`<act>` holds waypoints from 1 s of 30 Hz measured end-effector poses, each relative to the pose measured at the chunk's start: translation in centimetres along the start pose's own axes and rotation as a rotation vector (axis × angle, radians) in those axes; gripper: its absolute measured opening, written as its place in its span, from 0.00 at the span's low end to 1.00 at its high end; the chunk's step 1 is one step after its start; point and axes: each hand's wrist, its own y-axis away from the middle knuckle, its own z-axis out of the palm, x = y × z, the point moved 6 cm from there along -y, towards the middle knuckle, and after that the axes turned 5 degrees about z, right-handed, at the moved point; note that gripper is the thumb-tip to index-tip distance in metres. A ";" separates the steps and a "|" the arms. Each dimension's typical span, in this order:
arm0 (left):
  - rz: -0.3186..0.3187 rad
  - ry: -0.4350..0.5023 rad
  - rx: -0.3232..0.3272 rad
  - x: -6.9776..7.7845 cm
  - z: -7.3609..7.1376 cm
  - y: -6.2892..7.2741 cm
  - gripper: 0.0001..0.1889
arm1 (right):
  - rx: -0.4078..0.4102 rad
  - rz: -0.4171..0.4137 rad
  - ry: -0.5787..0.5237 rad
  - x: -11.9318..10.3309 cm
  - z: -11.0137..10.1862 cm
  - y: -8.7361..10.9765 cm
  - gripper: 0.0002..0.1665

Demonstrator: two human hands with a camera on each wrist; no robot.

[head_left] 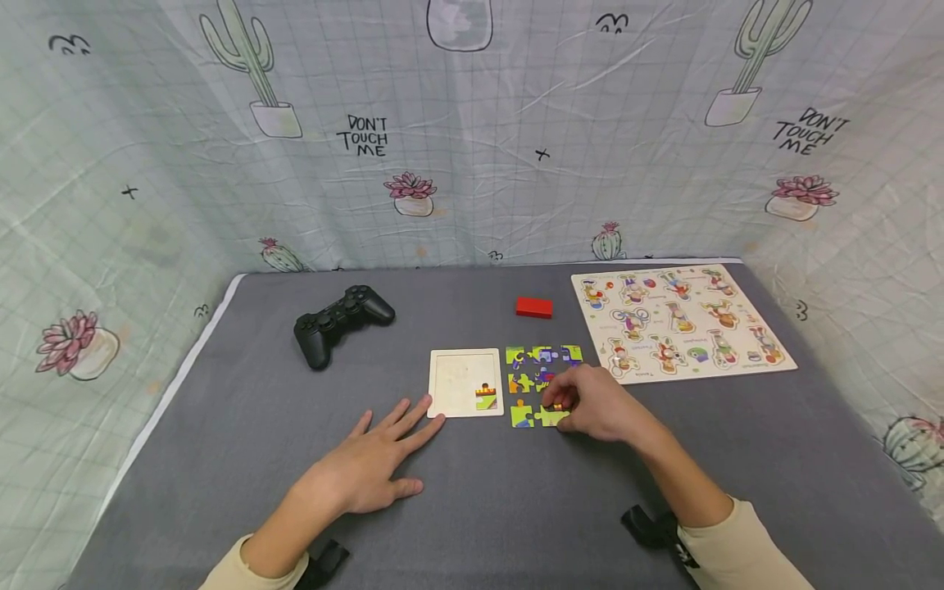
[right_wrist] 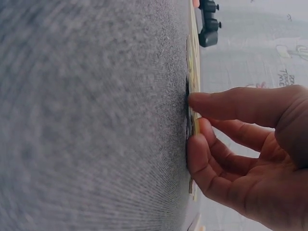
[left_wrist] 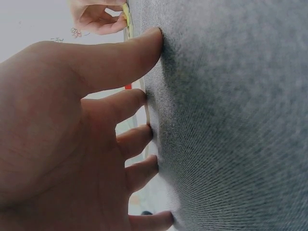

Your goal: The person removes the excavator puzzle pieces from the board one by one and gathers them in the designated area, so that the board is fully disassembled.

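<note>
My left hand (head_left: 376, 467) lies with spread fingers on the grey cloth, its fingertips at the lower left corner of a small wooden puzzle tray (head_left: 453, 381). In the tray's lower right corner sits one colourful jigsaw piece (head_left: 486, 397). Several loose jigsaw pieces (head_left: 521, 383) are laid out in rows just right of the tray. Over the lower right of these rows, my right hand (head_left: 601, 401) pinches a puzzle piece (right_wrist: 196, 126) between thumb and fingers, close to the cloth. The fingers partly cover that piece and its neighbours.
A black game controller (head_left: 342, 322) lies at the back left. Behind the loose pieces is a red block (head_left: 534, 307). A large board with printed figures (head_left: 649, 328) occupies the back right. A patterned curtain (head_left: 487, 139) encloses the table's back and sides.
</note>
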 end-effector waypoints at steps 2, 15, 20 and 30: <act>0.001 -0.001 0.003 0.0 0.0 0.0 0.45 | -0.001 0.002 0.007 0.0 0.0 0.0 0.17; 0.004 -0.003 0.007 0.0 0.0 0.1 0.44 | 0.006 0.007 0.009 -0.2 0.2 0.1 0.18; -0.002 0.000 0.012 0.0 0.1 0.0 0.45 | 0.018 -0.005 0.008 -0.1 0.2 0.1 0.19; -0.009 -0.005 0.011 0.1 0.1 -0.1 0.45 | 0.019 -0.006 0.012 0.0 0.1 0.0 0.19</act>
